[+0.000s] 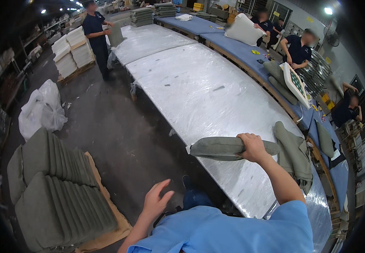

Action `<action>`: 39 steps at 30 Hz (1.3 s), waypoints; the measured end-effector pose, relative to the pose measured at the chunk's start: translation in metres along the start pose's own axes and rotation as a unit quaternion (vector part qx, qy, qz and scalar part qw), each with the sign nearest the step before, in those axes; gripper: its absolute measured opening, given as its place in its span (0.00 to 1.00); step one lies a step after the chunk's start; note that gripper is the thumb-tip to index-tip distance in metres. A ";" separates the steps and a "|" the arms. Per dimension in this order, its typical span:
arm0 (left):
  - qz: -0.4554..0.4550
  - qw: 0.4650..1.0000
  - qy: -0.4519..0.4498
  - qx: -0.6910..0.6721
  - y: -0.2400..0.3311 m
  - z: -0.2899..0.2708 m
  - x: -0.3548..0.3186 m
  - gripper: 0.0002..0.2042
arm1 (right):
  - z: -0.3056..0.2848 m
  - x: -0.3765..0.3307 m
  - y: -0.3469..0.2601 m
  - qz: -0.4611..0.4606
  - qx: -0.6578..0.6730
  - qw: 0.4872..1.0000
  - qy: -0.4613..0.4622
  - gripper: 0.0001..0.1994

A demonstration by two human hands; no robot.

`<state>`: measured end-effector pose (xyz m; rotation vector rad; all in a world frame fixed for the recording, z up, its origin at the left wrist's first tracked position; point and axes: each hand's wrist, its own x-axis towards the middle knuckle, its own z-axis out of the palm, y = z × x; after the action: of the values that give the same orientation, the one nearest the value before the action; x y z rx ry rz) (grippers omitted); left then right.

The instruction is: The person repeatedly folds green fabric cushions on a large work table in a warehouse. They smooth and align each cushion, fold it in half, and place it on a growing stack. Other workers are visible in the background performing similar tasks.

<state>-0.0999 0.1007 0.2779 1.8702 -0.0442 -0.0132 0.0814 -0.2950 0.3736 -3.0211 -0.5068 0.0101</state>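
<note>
My right hand (252, 147) grips a grey-green cushion (216, 148) from above, fingers wrapped over its edge. The cushion stands on its side over the plastic-covered table (216, 88), and a small white tag sticks out at its left end. Just right of it lies a heap of grey-green fabric covers (294, 154). My left hand (157, 199) is off the table, above the floor, holding nothing, with thumb and fingers apart. Rows of upright grey-green cushions (66, 206) are packed on brown cardboard to the left of that hand.
White plastic bags (43, 109) lie on the floor at left, near stacked white sheets (73, 50) on a pallet. One person (97, 36) stands at the table's far left end with a cushion. Other people (298, 50) work along the blue-topped bench (233, 44); cushion stacks (142, 17) stand at the back.
</note>
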 end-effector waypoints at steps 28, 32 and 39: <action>0.044 0.961 -0.241 -0.131 -0.007 0.109 0.282 0.36 | 0.001 0.109 -0.022 -0.149 0.098 0.978 -0.105 0.36; 0.015 0.960 -0.218 -0.173 -0.016 0.112 0.281 0.36 | 0.008 0.124 -0.034 -0.147 0.036 0.979 -0.139 0.31; 0.073 0.988 -0.127 -0.052 -0.050 0.118 0.267 0.32 | 0.014 0.118 -0.032 -0.186 0.055 0.973 -0.123 0.29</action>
<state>0.1646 -0.0070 0.1987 1.7474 -0.3486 -0.1500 0.1819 -0.2250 0.3635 -2.7803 -1.0487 0.3792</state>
